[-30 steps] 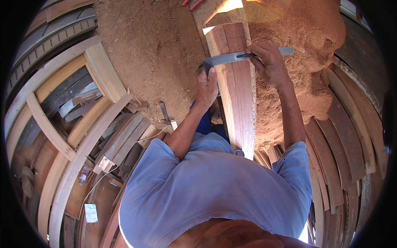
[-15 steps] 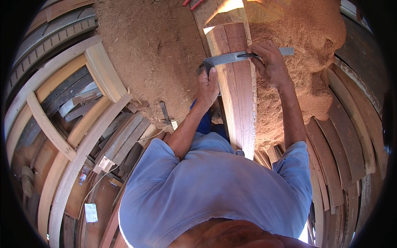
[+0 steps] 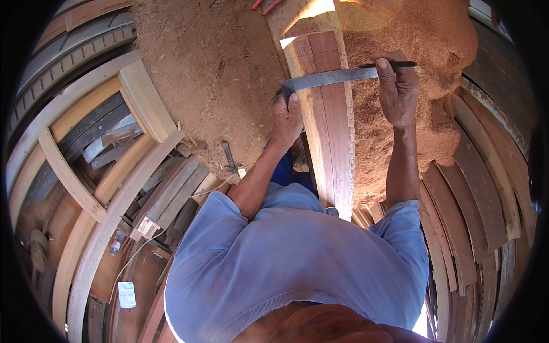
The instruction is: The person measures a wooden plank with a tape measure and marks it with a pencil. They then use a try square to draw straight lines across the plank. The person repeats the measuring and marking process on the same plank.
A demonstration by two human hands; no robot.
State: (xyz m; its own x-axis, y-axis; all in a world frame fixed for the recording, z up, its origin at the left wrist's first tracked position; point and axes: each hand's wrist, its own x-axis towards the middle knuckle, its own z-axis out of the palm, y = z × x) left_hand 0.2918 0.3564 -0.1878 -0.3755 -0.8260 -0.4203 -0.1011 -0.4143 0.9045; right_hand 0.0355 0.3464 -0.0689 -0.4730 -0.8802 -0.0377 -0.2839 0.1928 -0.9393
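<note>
A reddish-brown wooden board (image 3: pixel 334 128) with dark lines across and along it runs away from my body. Across it lies a metal try square (image 3: pixel 329 78), its blade pointing right. My left hand (image 3: pixel 286 121) is closed round the square's dark stock at the board's left edge. Past the right edge, my right hand (image 3: pixel 398 94) pinches a dark pencil or marker (image 3: pixel 407 64). Its fingers cover the blade's right end; whether they touch it I cannot tell.
A large heap of sawdust (image 3: pixel 426 34) lies to the right of the board. Stacked planks (image 3: pixel 474 211) fill the right side. At left stands a wooden frame (image 3: pixel 71 171) beside more timber. A red-handled tool (image 3: pixel 269 6) shows at the far end, a dark tool (image 3: pixel 228 154) on the ground.
My right hand has moved right, from over the board's right edge to the blade's end, and the pencil or marker has swung to point rightward. My left hand and the square stay put.
</note>
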